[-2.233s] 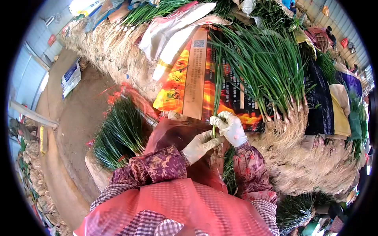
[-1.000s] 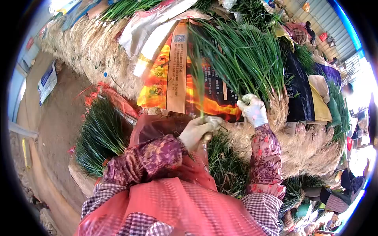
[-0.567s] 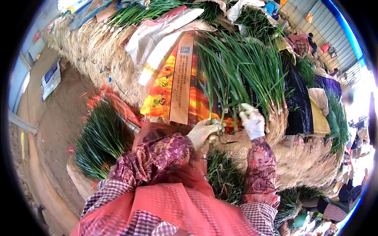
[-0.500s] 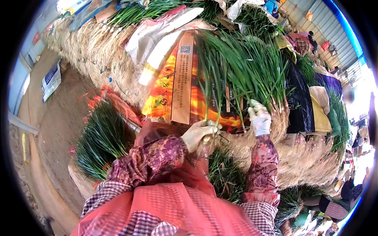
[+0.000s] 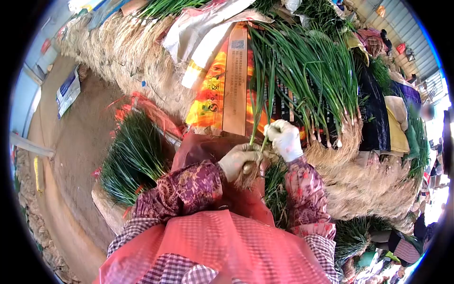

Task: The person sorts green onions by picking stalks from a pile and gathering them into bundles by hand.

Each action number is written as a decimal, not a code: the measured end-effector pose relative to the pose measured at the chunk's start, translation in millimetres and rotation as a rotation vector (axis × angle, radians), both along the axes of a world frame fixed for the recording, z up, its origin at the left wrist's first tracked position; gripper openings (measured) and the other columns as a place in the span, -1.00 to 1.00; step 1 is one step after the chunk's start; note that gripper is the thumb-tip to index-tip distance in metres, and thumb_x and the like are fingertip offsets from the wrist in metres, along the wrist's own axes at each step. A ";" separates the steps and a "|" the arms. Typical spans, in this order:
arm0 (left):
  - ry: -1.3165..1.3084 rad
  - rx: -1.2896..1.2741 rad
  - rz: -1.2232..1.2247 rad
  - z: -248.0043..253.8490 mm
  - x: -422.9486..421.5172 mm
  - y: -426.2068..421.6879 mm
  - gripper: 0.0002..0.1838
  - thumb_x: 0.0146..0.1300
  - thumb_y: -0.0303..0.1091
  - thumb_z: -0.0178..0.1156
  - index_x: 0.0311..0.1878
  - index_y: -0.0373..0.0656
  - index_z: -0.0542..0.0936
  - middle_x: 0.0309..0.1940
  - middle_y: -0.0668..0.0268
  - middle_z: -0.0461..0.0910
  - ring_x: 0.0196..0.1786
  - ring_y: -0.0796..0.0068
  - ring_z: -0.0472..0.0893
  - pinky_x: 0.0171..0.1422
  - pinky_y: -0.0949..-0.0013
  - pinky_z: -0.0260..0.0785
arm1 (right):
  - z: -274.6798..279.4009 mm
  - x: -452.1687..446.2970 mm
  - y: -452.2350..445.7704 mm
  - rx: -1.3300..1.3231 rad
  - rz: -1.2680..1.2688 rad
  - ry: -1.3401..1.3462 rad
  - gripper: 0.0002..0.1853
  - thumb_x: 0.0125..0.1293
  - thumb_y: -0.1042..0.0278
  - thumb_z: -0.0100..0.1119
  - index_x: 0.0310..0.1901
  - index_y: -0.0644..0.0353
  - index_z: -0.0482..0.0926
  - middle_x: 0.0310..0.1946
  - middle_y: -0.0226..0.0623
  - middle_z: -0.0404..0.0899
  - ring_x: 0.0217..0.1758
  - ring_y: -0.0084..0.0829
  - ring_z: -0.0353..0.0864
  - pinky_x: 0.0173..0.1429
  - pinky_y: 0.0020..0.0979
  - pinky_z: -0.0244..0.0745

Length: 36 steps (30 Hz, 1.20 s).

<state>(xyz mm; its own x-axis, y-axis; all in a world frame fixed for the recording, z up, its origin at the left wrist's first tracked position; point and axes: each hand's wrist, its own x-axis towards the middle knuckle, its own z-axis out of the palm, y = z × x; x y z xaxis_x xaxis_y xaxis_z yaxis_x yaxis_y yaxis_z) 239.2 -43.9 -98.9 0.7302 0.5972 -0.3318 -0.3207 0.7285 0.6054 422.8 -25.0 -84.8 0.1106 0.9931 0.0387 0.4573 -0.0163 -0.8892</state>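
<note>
My left hand [image 5: 240, 163], in a pale glove, is closed around the lower stems of a few green onions [image 5: 256, 113], with their pale roots hanging below it. Close beside it, my gloved right hand [image 5: 285, 138] pinches at one of the same stalks just above the roots. To the right, a row of green onions [image 5: 326, 75] lies with white bulbs and long stringy roots toward me. Under the leaves is a flattened printed carton [image 5: 235, 85] with a flame pattern.
A bundle of green onions [image 5: 135, 158] stands at my left beside red netting [image 5: 153, 113]. Thick heaps of roots [image 5: 118, 57] line the far left. Black plastic sheeting [image 5: 371, 123] and a yellow sack [image 5: 397, 135] lie to the right. Another person [image 5: 406, 248] is at lower right.
My right hand has moved left from the row of green onions to the stalks at my left hand. The view has shifted slightly.
</note>
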 end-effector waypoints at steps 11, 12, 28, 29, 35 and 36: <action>0.021 0.008 -0.220 -8.3 -3.8 -9.9 -0.82 0.29 -0.47 0.14 -0.07 -0.26 0.60 -0.35 0.37 0.57 -0.65 0.81 0.30 -0.62 0.69 0.08 | 3.7 31.4 -22.0 -0.113 -0.469 0.310 -0.87 0.33 0.36 0.21 -0.29 0.24 0.61 -0.45 -0.39 0.63 -0.63 -0.76 0.38 -0.63 -0.69 0.26; 0.039 0.005 -0.174 -8.8 -6.6 -8.8 -0.82 0.29 -0.47 0.14 -0.06 -0.26 0.60 -0.38 0.39 0.55 -0.66 0.81 0.28 -0.63 0.69 0.06 | 4.1 33.1 -36.4 -0.199 -0.360 0.289 -0.86 0.33 0.34 0.20 -0.28 0.23 0.61 -0.43 -0.36 0.65 -0.62 -0.73 0.42 -0.61 -0.64 0.31; 0.083 0.057 -0.109 -11.2 0.3 4.6 -0.78 0.32 -0.39 0.16 -0.04 -0.28 0.57 -0.47 0.42 0.51 -0.60 0.75 0.35 -0.53 0.65 0.15 | 2.8 6.6 -92.9 -0.320 -0.024 0.440 -0.86 0.33 0.38 0.21 -0.25 0.29 0.60 -0.48 -0.42 0.58 -0.57 -0.72 0.48 -0.54 -0.67 0.40; 0.070 0.058 -0.116 -10.6 -0.1 5.2 -0.76 0.32 -0.39 0.15 -0.02 -0.29 0.56 -0.46 0.42 0.51 -0.58 0.74 0.36 -0.51 0.65 0.17 | 17.7 15.4 -95.0 -0.398 -0.082 0.361 -0.86 0.36 0.37 0.18 -0.27 0.28 0.58 -0.48 -0.44 0.58 -0.60 -0.75 0.45 -0.57 -0.71 0.37; -0.102 0.024 -0.075 -25.5 -9.4 7.6 -0.71 0.36 -0.39 0.11 0.09 -0.31 0.49 -0.01 0.24 0.55 0.01 0.45 0.56 0.21 0.36 0.41 | -68.5 116.7 -198.1 -0.714 0.116 0.004 -0.74 0.41 0.20 0.02 -0.16 0.19 0.63 -0.39 -0.30 0.64 -0.42 -0.48 0.60 -0.40 -0.46 0.46; -0.109 0.021 -0.019 -37.3 -5.9 6.1 -0.68 0.38 -0.35 0.10 0.13 -0.27 0.46 0.03 0.19 0.54 0.14 0.24 0.54 0.29 0.12 0.39 | -114.0 137.9 -232.5 -0.766 0.288 -0.282 -0.71 0.41 0.17 0.00 -0.09 0.16 0.62 -0.28 -0.20 0.66 -0.32 -0.34 0.65 -0.30 -0.34 0.52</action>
